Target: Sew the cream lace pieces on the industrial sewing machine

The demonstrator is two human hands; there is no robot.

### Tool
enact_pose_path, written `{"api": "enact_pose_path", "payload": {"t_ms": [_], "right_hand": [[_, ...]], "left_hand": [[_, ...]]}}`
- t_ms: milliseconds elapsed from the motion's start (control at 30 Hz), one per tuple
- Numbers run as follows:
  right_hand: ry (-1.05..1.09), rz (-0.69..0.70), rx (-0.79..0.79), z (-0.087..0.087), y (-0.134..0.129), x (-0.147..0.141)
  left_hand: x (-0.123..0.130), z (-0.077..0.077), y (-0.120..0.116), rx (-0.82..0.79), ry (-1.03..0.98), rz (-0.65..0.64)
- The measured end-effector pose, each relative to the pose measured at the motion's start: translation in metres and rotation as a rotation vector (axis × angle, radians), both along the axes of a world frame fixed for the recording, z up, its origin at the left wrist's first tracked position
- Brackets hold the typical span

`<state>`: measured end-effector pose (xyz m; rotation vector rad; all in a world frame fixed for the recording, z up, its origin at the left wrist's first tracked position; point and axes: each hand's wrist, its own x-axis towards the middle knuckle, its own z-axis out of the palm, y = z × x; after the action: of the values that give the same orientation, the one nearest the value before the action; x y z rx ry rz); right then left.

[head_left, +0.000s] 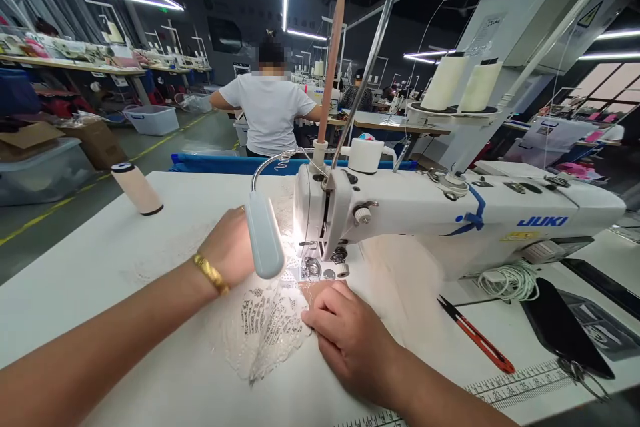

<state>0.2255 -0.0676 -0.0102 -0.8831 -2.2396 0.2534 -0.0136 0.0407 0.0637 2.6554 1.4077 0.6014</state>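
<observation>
A piece of white lace fabric (273,320) lies on the white table in front of the sewing machine (400,203), its upper part beneath the machine head. My right hand (350,337) has its fingers curled, with thumb and forefinger closed on the lace's right edge near a small tan piece (310,290). At the lace's far left side rests my left hand (233,247), a gold bracelet (211,273) round its wrist. A grey lamp head (266,237) hides the left fingers. Sheer pale fabric (405,280) spreads to the right of the needle area.
Red-handled thread snips (477,337), a black phone-like slab (567,327) and a coil of pale cord (509,280) lie at right. A pink thread spool (137,190) stands at left. Ahead sits a person in a white shirt (273,113). Ruler markings (520,383) run along the front edge.
</observation>
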Motion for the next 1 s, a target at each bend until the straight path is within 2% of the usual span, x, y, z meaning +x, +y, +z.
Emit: {"api": "enact_pose_path", "payload": {"t_ms": [67,167,233,300,500,600,800,1000], "right_hand": [[-0.005,0.008,0.016,0.001,0.0,0.0],[-0.017,0.009,0.036,0.001,-0.001,-0.001],[-0.019,0.002,0.039,0.001,-0.001,-0.001],[-0.018,-0.004,0.041,0.001,-0.001,-0.001],[-0.003,0.045,0.078,0.005,-0.001,0.0],[0.01,0.059,0.075,0.006,-0.001,0.0],[0.01,0.048,0.105,0.005,0.0,-0.002],[0.009,0.034,0.122,0.006,-0.001,-0.003]], "left_hand": [[0.0,-0.006,-0.022,0.018,0.007,-0.054],[0.004,-0.029,-0.052,0.02,0.001,-0.144],[0.005,-0.043,-0.06,0.031,0.012,-0.164],[0.004,-0.05,-0.061,0.074,0.012,-0.174],[0.004,-0.044,-0.06,0.27,-0.05,-0.309],[0.004,-0.045,-0.063,0.227,-0.043,-0.336],[0.006,-0.051,-0.066,0.122,0.06,-0.284],[0.01,-0.056,-0.066,0.152,0.071,-0.263]]}}
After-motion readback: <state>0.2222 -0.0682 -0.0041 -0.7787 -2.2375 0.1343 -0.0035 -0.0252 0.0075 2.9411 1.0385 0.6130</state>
